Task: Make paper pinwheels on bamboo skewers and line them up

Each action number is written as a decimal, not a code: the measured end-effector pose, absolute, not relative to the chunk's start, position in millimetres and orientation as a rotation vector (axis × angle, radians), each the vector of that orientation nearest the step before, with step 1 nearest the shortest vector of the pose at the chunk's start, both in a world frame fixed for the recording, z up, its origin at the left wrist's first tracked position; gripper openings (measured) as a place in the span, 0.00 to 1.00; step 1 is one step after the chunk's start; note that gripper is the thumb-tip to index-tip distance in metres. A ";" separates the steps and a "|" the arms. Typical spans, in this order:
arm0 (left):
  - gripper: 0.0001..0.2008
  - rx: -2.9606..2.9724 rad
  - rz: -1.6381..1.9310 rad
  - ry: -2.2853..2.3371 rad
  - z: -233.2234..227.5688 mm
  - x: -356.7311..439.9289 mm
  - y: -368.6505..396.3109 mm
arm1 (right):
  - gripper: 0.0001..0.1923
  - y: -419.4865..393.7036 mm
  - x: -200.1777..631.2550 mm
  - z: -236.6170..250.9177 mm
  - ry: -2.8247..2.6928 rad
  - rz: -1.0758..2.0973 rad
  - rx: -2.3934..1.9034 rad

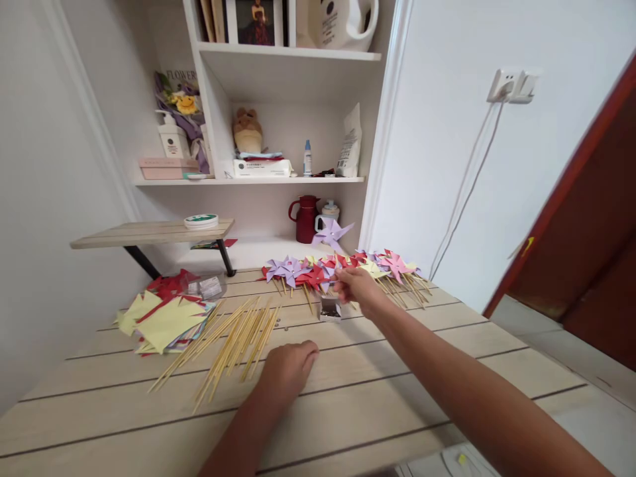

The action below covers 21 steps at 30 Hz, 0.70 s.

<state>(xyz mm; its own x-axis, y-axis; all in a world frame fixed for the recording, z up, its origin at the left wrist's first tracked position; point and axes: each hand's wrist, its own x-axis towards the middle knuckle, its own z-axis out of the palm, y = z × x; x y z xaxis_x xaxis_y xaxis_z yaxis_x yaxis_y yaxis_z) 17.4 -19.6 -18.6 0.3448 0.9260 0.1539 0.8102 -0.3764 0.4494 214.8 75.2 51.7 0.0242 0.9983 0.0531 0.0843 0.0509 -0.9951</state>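
Observation:
My right hand reaches over the far part of the table, its fingers pinched on the stick of a lavender paper pinwheel. That pinwheel stands upright above a row of finished pinwheels in red, purple, yellow and pink. Just below the hand sits a small open box with small dark pieces inside. My left hand rests on the table with its fingers curled together, and nothing shows in it. Beside it lie loose thin wooden sticks.
Cut paper sheets and a clear plastic box lie at the left. A small raised shelf carries a round white tin. A dark red jug stands at the back, under wall shelves. Tiny round pieces dot the table near the sticks.

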 end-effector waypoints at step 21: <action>0.17 2.404 0.593 1.492 -28.6 13.2 -20.9 | 0.18 120.8 83.1 -6.2 -1.315 1.244 -1.522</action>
<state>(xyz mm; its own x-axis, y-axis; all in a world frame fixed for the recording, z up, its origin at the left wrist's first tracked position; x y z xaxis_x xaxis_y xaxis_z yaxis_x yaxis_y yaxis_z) 13.2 -20.9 -28.6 0.3930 0.8958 0.2076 0.7941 -0.4445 0.4146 83.1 120.8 -6.2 -0.0039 0.9817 -0.1904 0.2441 -0.1837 -0.9522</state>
